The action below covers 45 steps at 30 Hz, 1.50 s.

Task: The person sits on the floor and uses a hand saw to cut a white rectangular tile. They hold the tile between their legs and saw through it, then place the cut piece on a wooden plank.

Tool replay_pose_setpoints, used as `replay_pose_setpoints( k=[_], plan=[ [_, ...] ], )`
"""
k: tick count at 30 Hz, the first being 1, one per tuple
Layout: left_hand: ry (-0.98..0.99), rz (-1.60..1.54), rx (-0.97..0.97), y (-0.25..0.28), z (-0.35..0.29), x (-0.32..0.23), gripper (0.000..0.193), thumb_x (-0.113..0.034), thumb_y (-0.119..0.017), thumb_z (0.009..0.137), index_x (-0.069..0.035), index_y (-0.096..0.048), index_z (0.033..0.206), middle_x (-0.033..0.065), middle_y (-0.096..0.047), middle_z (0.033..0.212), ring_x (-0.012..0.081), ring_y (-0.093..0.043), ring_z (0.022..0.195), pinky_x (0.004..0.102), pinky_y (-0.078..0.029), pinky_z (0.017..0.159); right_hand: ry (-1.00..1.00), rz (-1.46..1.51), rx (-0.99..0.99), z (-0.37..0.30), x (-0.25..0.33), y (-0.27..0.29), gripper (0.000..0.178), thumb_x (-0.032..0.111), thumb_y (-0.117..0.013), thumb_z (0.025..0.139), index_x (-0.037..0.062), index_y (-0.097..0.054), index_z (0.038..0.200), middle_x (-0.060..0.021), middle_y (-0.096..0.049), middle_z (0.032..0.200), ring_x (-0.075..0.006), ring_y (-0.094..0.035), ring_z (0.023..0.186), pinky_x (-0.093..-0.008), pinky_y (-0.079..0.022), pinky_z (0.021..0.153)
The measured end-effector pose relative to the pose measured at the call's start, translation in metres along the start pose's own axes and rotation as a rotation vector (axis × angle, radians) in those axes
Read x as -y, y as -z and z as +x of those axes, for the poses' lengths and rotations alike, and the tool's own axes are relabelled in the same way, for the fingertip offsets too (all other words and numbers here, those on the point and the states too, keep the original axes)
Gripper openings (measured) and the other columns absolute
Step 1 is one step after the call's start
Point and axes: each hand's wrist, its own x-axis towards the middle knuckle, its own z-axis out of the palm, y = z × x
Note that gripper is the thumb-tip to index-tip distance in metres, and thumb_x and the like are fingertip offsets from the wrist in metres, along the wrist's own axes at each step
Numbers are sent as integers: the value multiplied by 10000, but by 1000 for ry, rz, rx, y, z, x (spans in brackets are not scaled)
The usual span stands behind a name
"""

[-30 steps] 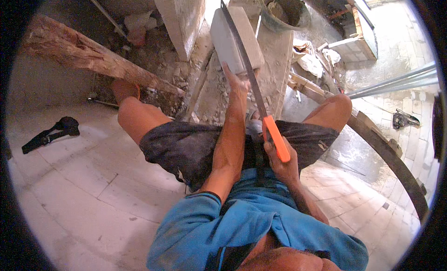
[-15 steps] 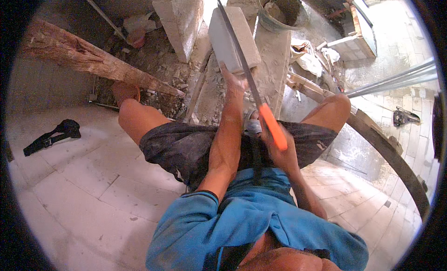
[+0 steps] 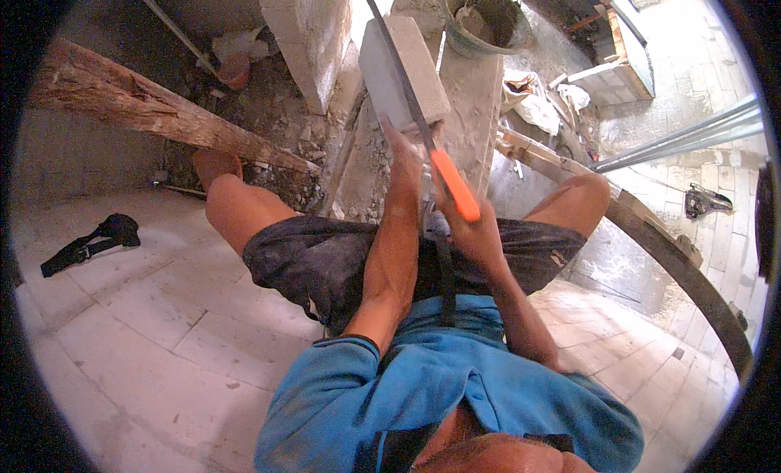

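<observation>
Right hand (image 3: pixel 473 233) is wrapped tight around the orange handle of a handsaw (image 3: pixel 403 78), no gap I can see between palm and plastic. Left hand (image 3: pixel 404 149) is at the near end of a pale block (image 3: pixel 427 82), thumb up against one side; can't tell how far those fingers close, since they're blurry and partly tucked out of sight.

Block sits on a dusty board (image 3: pixel 473 107) out in front of the person, between the knees, with the blade lying lengthwise over it. Looks like the lightweight, porous sort to me, so probably not too heavy for its bulk, but stiff, dusty-slick and likely to crumble at the corners. I'd hold it by the broad sides, flat palm, well off the edges. The saw's thin blade probably flexes if you twist it, so handle only, hand kept clear of the teeth.

Stuff I can't make out: the blade tip runs off the top of the view, the teeth are too fine to see, and no clue whether the blade is biting in or just resting. Block's underside is hidden too.
</observation>
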Motion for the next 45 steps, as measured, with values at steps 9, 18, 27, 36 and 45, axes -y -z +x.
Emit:
replay_pose_setpoints(
  k=[9, 18, 27, 36, 45],
  plan=[
    [164, -142, -95, 9, -14, -20, 908, -758, -492, 874, -109, -374, 1499, 201, -498, 1410, 434, -556, 1220, 644, -527, 912, -32, 26, -36, -70, -12, 4, 326, 212, -677, 983, -2, -631, 1224, -161, -704, 1041, -269, -690, 1024, -384, -516, 915],
    [91, -136, 41, 17, 11, -7, 953, -811, -505, 837, -131, -392, 1496, 158, -542, 1382, 369, -597, 1183, 557, -570, 891, 187, -12, -88, 33, -18, -33, 263, 221, -660, 965, -10, -615, 1081, -204, -683, 937, -310, -660, 858, -426, -509, 798],
    [103, -149, -75, 11, 2, -12, 797, -739, -487, 880, -172, -482, 1439, 143, -558, 1385, 403, -591, 1203, 622, -555, 893, -103, -36, -78, -71, -10, 9, 310, 284, -700, 973, -7, -643, 1064, -72, -612, 776, -161, -575, 658, -346, -482, 641],
    [226, -338, -163, -1, -3, -27, 704, -620, -516, 919, -131, -489, 1424, 160, -564, 1351, 417, -575, 1186, 633, -529, 932, -25, 37, -219, -73, -17, 11, 315, 319, -673, 982, 5, -646, 970, -66, -576, 739, -197, -561, 634, -350, -469, 604],
    [182, -234, -43, 17, 3, -33, 772, -684, -462, 918, -133, -467, 1457, 164, -541, 1369, 402, -548, 1224, 624, -480, 1011, -91, 167, -129, 49, -11, 0, 425, 415, -643, 997, -8, -667, 974, -14, -610, 734, -111, -561, 691, -306, -460, 603]
  ],
)
